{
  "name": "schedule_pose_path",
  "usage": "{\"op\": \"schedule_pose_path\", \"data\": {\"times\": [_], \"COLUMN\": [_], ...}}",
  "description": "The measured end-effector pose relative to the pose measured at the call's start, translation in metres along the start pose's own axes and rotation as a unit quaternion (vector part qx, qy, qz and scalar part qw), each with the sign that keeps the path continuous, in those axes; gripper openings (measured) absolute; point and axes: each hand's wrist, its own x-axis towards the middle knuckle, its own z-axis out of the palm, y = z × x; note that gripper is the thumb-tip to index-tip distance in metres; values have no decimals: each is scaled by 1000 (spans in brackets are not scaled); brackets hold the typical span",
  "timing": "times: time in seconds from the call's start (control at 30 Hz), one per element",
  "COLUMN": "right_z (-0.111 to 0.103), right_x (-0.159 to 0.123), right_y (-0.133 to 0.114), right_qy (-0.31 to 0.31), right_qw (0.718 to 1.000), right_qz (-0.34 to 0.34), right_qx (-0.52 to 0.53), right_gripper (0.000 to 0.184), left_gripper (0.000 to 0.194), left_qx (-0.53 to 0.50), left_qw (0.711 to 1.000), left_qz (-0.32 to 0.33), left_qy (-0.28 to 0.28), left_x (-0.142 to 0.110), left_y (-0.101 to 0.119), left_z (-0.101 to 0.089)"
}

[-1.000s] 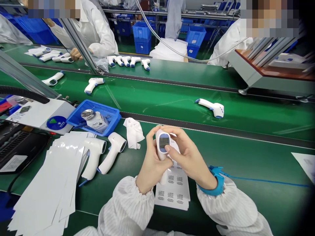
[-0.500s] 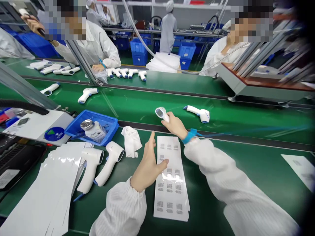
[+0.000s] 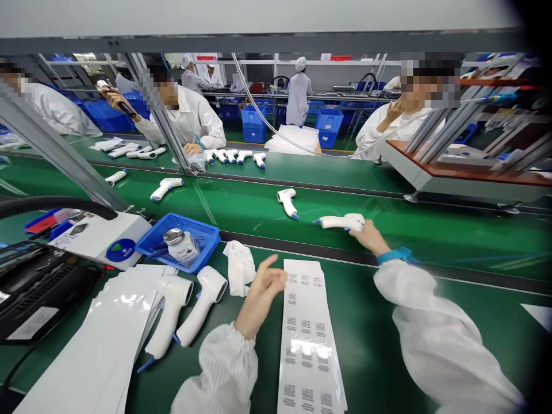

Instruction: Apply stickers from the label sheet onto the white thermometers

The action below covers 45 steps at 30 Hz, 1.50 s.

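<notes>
My right hand [image 3: 370,237] is stretched out to the green conveyor belt, its fingers on the head end of a white infrared thermometer [image 3: 340,221] with blue parts. Another infrared thermometer [image 3: 287,202] lies on the belt just to the left of it. My left hand [image 3: 262,292] hangs open with slightly bent fingers, holding nothing, beside the top left edge of a printed label sheet [image 3: 304,342]. A crumpled white cloth [image 3: 240,269] is close by on its left. Two more thermometers, one of them this thermometer [image 3: 202,305], lie left of my left hand.
A blue tray [image 3: 211,244] holds a metal-lidded bottle. Blank white sheets [image 3: 99,339] spread at the lower left. Metal posts and a wooden-topped stand [image 3: 470,172] rise near the belt. Co-workers in white sit across, with several thermometers before them.
The thermometer I held in both hands was carried forward by my right hand and now lies on the belt. My right hand has moved right to another thermometer. My left hand has let go.
</notes>
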Motion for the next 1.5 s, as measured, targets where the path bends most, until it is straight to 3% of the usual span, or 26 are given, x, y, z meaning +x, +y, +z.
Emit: {"op": "schedule_pose_path", "data": {"times": [0.07,0.1,0.17,0.23,0.27,0.37,0.47,0.6,0.7,0.83,1.03,1.23,1.5], "right_z": [2,5,10,15,17,22,28,40,49,55,57,55,53], "right_x": [-23,-37,-67,-97,-112,-153,-192,-226,-233,-227,-219,-227,-217], "right_y": [-7,-12,-21,-25,-24,-13,6,25,30,32,30,32,30], "right_qy": [-83,-131,-213,-243,-232,-172,-159,-109,-77,-83,-109,-67,-135], "right_qw": [992,979,934,897,898,936,959,978,974,963,959,968,959], "right_qz": [-81,-135,-245,-309,-311,-252,-196,-130,-133,-140,-126,-141,-115], "right_qx": [44,77,149,201,209,173,128,122,168,215,228,196,222], "right_gripper": [43,45,54,56,51,23,8,9,14,17,15,11,14], "left_gripper": [67,73,90,99,99,89,82,80,75,72,69,72,75], "left_qx": [-84,-117,-164,-177,-169,-123,-86,-56,-27,-9,-8,-20,-6], "left_qw": [996,992,974,967,973,986,988,991,997,999,999,999,999], "left_qz": [-13,-36,-91,-116,-115,-114,-131,-117,-78,-41,-40,-43,-37], "left_qy": [0,-37,-130,-143,-111,2,6,-19,-12,-21,-16,7,11], "left_x": [12,16,18,11,6,-14,-30,-33,-22,-8,-7,-9,-8], "left_y": [0,-1,-4,-7,-9,-15,-22,-36,-45,-47,-46,-48,-49], "left_z": [7,11,20,28,30,34,38,46,48,47,50,53,54]}}
